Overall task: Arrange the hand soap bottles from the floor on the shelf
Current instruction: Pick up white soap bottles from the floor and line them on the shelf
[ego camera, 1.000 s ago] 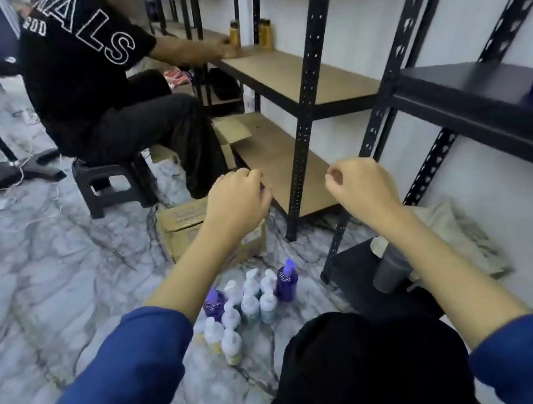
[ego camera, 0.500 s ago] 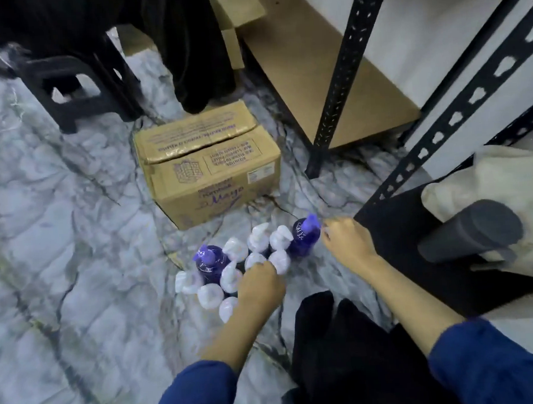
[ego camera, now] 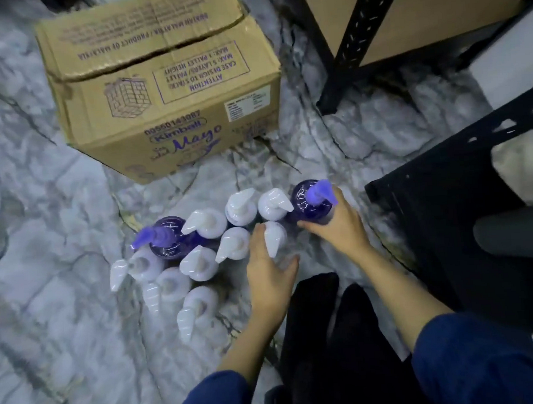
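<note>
Several hand soap pump bottles stand clustered on the marble floor. Most are white, such as one white bottle [ego camera: 241, 207] in the back row. A purple bottle [ego camera: 168, 238] stands at the cluster's left. My right hand [ego camera: 337, 226] wraps around a second purple bottle [ego camera: 309, 196] at the cluster's right end. My left hand [ego camera: 270, 268] closes around a white bottle [ego camera: 275, 238] beside it. Both bottles appear to stand on the floor. The black shelf [ego camera: 439, 223] lies low at the right.
A closed cardboard box [ego camera: 167, 92] sits on the floor just behind the bottles. A black shelf post [ego camera: 346, 46] and a wooden shelf board [ego camera: 434, 10] are at the upper right. A grey cylinder [ego camera: 514, 235] lies on the black shelf. My dark trouser legs [ego camera: 328, 337] are below.
My view has dropped from the shelves to the floor. Both hands came down from chest height to the bottles, the right closing on the purple one and the left on a white one.
</note>
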